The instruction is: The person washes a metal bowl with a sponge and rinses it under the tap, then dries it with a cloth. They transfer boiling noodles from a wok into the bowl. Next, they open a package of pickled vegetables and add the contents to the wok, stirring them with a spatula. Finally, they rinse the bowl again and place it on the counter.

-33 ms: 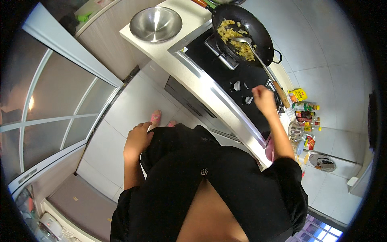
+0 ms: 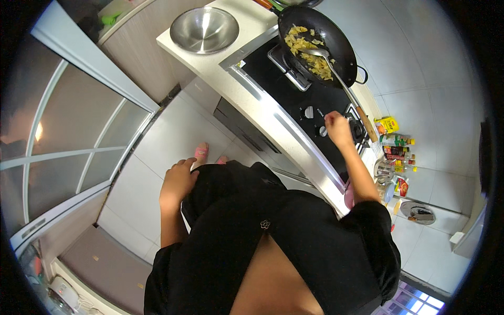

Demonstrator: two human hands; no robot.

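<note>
My right hand (image 2: 339,128) is over the black gas stove (image 2: 294,100), its fingers curled in, with nothing visible in them. It is close to a stove knob (image 2: 322,130) and partly overlaps it; whether they touch I cannot tell. Another knob (image 2: 307,112) sits beyond it. At the far burner a black wok (image 2: 341,44) holds pale yellow cooked pieces (image 2: 319,66). A spatula (image 2: 344,84) lies with its metal blade in the wok and its wooden handle leaning out over the rim toward me. My left hand (image 2: 179,181) rests open by my black clothing at the left.
A steel bowl (image 2: 203,31) stands on the pale counter (image 2: 231,55) left of the wok. Sauce bottles (image 2: 397,140), a yellow packet (image 2: 387,125) and jars (image 2: 386,189) line the wall to the right. A glass-paned door (image 2: 73,110) is on the left.
My right hand has moved slightly left, closer to the nearer knob. My left hand, the wok and the spatula stay where they were.
</note>
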